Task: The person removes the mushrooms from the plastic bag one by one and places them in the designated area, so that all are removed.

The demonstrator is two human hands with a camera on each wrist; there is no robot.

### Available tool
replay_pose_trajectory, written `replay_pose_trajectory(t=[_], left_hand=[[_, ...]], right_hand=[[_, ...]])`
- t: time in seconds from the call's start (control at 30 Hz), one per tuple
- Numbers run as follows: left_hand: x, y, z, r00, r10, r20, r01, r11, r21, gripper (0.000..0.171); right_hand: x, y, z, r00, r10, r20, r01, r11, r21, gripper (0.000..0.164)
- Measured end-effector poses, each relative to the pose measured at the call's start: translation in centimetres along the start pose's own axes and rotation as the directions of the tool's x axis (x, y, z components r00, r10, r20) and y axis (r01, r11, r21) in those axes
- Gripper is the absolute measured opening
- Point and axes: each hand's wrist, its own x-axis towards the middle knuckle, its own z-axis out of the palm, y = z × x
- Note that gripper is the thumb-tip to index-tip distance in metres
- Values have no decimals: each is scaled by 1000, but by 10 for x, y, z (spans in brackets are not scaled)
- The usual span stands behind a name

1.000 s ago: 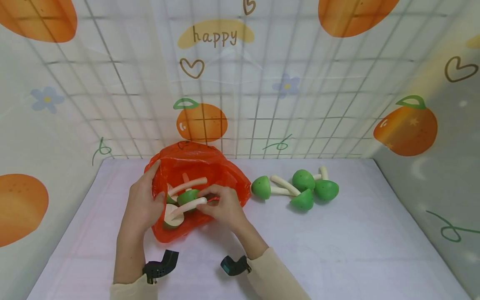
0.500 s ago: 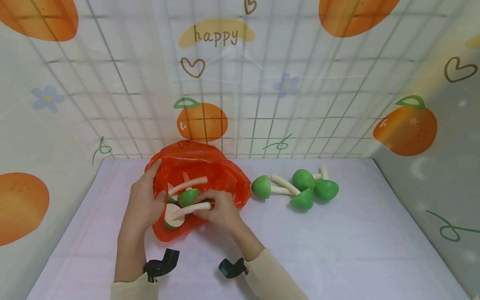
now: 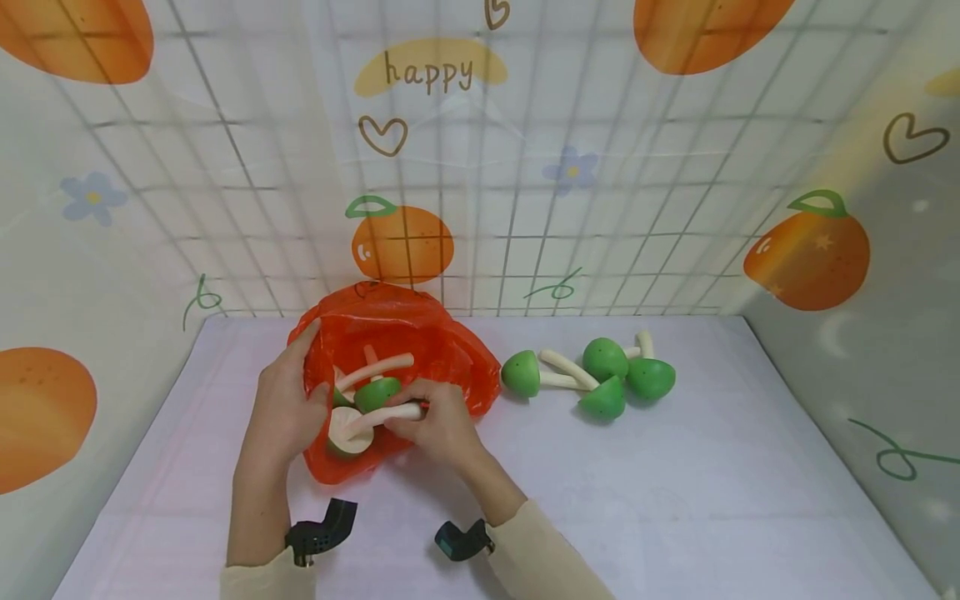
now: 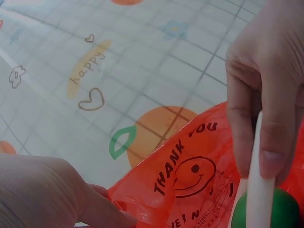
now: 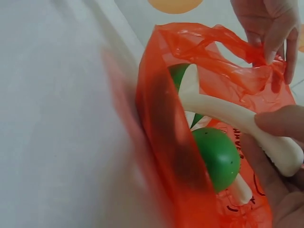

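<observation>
A red plastic bag lies on its side with its mouth toward me, several toy mushrooms with green caps inside. My left hand pinches the bag's left edge; in the right wrist view its fingers close on the bunched film. My right hand holds one mushroom by its white stem between thumb and fingers, at the bag's mouth. That mushroom's pale cut underside faces up toward me. Just behind it sit a green-capped mushroom and another stem, both within the bag.
To the right of the bag, several more green mushrooms lie in a loose cluster on the white tabletop. A printed curtain with oranges and a grid hangs behind the table and along both sides.
My right hand has dipped slightly toward me, and the stem it holds has swung lower. The mushroom's cap has shifted a little to the right. My left hand stays on the bag.
</observation>
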Motion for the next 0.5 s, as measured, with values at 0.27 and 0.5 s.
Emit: replay_pose_trajectory(t=[0.27,0.5], left_hand=[[0,1,-1,1000,-11,6,11,1000,-9,80],[0,1,-2,1000,-6,13,6,1000,-5,81]], right_hand=[[-1,-11,-13,996,-75,-48,76,997,14,15],[-3,-22,-30,991,-102,-86,108,992,67,17]])
